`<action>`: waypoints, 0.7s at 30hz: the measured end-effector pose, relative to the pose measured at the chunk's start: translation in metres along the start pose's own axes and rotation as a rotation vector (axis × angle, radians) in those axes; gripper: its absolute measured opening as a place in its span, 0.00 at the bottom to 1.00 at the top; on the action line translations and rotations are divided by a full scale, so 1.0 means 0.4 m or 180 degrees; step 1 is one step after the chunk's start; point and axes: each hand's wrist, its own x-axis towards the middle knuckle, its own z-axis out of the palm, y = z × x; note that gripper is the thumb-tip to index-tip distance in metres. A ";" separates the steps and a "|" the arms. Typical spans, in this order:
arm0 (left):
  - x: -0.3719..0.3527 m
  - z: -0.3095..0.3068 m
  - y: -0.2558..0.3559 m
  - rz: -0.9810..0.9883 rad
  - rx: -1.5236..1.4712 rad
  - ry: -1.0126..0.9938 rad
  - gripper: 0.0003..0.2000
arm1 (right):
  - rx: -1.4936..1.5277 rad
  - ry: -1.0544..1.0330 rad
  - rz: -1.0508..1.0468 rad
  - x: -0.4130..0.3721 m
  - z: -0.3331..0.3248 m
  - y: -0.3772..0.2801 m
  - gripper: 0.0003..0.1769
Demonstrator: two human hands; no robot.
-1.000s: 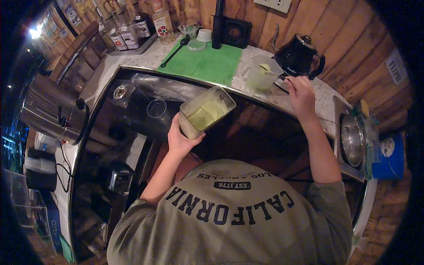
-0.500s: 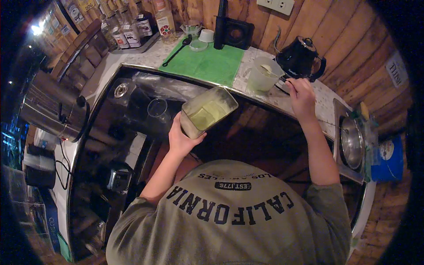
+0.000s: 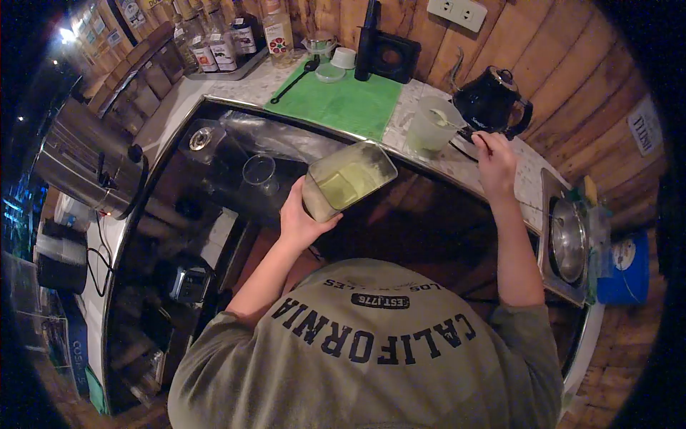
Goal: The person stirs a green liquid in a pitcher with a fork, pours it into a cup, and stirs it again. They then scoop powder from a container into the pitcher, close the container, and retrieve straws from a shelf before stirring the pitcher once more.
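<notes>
My left hand (image 3: pixel 300 218) is shut around the base of a square clear blender jar (image 3: pixel 350 179), which tilts over the dark counter well and holds pale green liquid. My right hand (image 3: pixel 495 161) reaches to the marble counter and pinches the thin handle of a spoon (image 3: pixel 461 129). The spoon's far end sits in a clear plastic cup (image 3: pixel 429 125) of pale green drink. A black kettle (image 3: pixel 493 100) stands just behind that cup.
A green mat (image 3: pixel 336 100) with a black ladle (image 3: pixel 293 79) lies at the back, with bottles (image 3: pixel 214 43) to its left. An empty clear cup (image 3: pixel 259 171) stands in the well. A steel urn (image 3: pixel 89 161) is at left, a small steel sink (image 3: pixel 568 239) at right.
My right hand has shifted slightly and now pinches the spoon handle leading into the cup. The jar in my left hand has stayed tilted in about the same place.
</notes>
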 end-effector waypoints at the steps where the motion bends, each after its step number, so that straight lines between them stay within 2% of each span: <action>1: 0.001 -0.004 0.008 0.0030 -0.0019 0.0004 0.45 | -0.0018 0.0026 -0.0039 0.002 -0.002 -0.004 0.04; 6: 0.001 -0.003 0.008 0.0156 -0.0023 0.0060 0.44 | -0.0010 -0.0065 -0.0183 0.009 -0.003 -0.006 0.04; 18: 0.002 -0.001 0.009 0.0174 -0.0096 0.0072 0.45 | -0.0102 -0.0040 0.0215 0.005 -0.006 -0.007 0.05; 21: 0.002 0.001 0.007 0.0190 -0.0123 0.0075 0.45 | 0.0024 -0.0063 -0.0039 0.009 -0.002 -0.005 0.05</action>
